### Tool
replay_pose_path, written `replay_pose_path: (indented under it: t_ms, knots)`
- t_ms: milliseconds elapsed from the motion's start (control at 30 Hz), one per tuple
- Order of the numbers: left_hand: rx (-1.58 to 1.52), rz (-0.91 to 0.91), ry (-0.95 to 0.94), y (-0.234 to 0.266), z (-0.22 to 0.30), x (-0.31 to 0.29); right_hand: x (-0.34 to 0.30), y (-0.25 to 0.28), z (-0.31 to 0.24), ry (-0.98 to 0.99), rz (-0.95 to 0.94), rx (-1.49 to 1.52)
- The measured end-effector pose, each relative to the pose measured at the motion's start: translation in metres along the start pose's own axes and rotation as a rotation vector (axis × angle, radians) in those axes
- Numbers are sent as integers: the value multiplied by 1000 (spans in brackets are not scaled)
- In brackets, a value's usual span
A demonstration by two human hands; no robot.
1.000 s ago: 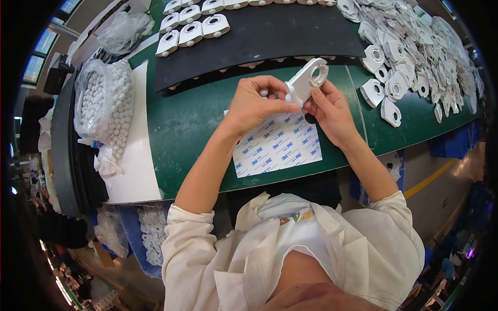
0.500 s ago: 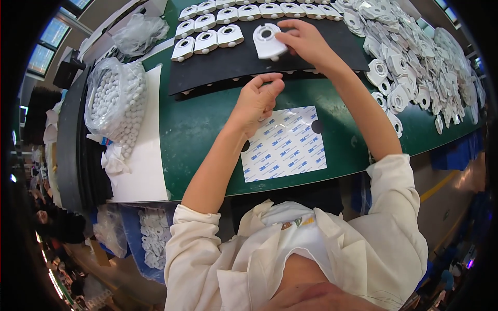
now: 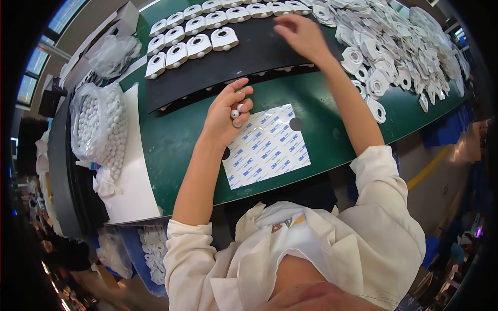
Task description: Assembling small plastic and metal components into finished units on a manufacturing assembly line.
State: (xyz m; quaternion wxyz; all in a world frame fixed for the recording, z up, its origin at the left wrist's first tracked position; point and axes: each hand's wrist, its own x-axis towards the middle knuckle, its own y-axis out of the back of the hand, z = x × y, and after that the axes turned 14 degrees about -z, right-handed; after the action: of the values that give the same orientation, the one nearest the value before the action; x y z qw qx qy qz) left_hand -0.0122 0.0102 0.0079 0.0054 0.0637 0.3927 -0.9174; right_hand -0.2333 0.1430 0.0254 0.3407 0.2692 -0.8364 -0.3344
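Green bench [image 3: 171, 145] carries a bag of beads [image 3: 101, 127] far left. Left hand [image 3: 225, 116] pinches a small white bead [image 3: 235, 113] over the sticker sheet [image 3: 267, 145]; it could slip and roll. Right hand [image 3: 301, 33], fingers loose and empty, hovers over the black mat [image 3: 249, 54]; piled white parts [image 3: 399, 46] crowd its right.

Under the left hand [image 3: 225, 116] lies a shiny, smooth paper sheet [image 3: 267, 145]. The mat [image 3: 259, 52] under the right hand [image 3: 301, 33] looks black, matt and rubbery. Beside that hand, the white parts [image 3: 394, 57] look like smooth plastic. The table [image 3: 171, 150] is matt green.
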Motion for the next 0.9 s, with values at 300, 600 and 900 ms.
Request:
replay_pose_path:
  t_ms: [300, 600, 900]
  knots:
    - [42, 9, 10, -8, -3, 0, -96, 97, 41, -797, -68, -710]
    - [9, -32, -43, -7, 0, -2, -126, 98, 84, -645, 129, -238]
    - [30, -48, -125, -5, 1, -2, -140, 74, 13, -360, 511, 148]
